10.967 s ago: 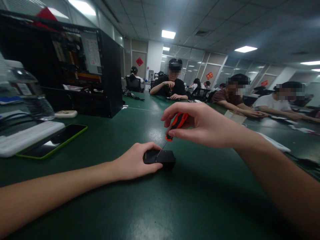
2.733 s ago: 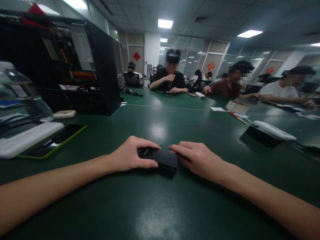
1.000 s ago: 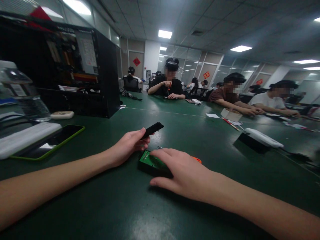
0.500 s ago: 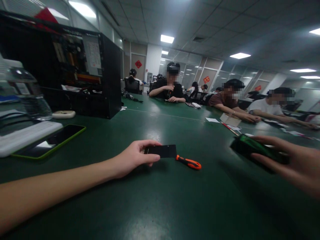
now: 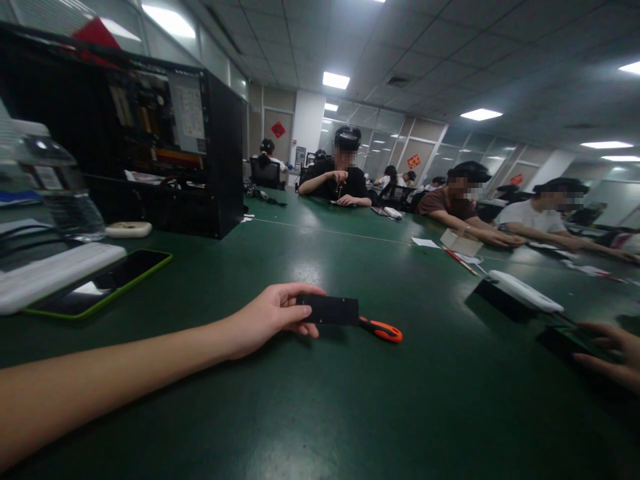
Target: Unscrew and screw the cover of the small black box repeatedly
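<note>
My left hand [image 5: 280, 310] is closed on a flat black rectangular piece [image 5: 335, 311] with tiny holes near its edges, held between thumb and fingers above the table. Just past its right end lies a screwdriver [image 5: 384, 330] with an orange and black handle; its front end is hidden behind the piece. At the right edge, partly cut off, my right hand [image 5: 613, 353] has its fingers apart at the near end of a dark, greenish-black block [image 5: 563, 341], which appears to rest on the table. Shadow blurs this contact. A white slim object [image 5: 525, 291] lies beyond the block.
On the left are an open black computer case [image 5: 225, 153], a water bottle [image 5: 63, 187], a white power strip [image 5: 55, 273] and a green-edged phone [image 5: 100, 283]. Across the green table [image 5: 310, 407] sit several people, with papers and a small beige box [image 5: 461, 243] near them.
My right hand has moved right and down with the dark block, and its fingers have loosened around it. The white object is now uncovered. My left hand has shifted slightly right with the black piece.
</note>
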### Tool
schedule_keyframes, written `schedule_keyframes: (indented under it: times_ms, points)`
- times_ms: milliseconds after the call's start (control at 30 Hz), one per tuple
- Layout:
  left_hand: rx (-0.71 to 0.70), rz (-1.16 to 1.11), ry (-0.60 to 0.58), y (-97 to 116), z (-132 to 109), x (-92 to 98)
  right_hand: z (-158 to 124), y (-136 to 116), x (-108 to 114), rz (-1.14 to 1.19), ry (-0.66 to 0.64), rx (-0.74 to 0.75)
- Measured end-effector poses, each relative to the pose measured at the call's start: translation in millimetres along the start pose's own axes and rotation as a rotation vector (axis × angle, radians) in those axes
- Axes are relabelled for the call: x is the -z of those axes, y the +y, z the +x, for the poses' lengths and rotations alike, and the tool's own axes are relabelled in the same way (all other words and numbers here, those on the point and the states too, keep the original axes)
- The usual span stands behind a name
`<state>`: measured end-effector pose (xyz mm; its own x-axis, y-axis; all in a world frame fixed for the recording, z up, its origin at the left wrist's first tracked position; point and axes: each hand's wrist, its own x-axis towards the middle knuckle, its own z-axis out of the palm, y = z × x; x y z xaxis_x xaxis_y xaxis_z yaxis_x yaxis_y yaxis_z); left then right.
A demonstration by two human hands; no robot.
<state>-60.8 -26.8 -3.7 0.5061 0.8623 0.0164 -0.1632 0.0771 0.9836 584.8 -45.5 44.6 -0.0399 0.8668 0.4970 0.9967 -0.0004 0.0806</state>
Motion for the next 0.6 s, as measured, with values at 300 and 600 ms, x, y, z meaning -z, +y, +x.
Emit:
schedule_keyframes:
  times_ms: [300, 600]
  points:
    - [-0.003, -0.044, -0.043, -0.9, -1.5, -1.5, 16.3, -307.1, 65.9, 0.208, -0.043, 0.583]
    - [-0.045, 0.001, -0.075, 1.4, -6.3, -3.3, 21.6, -411.6, 64.2, 0.396, -0.247, 0.913]
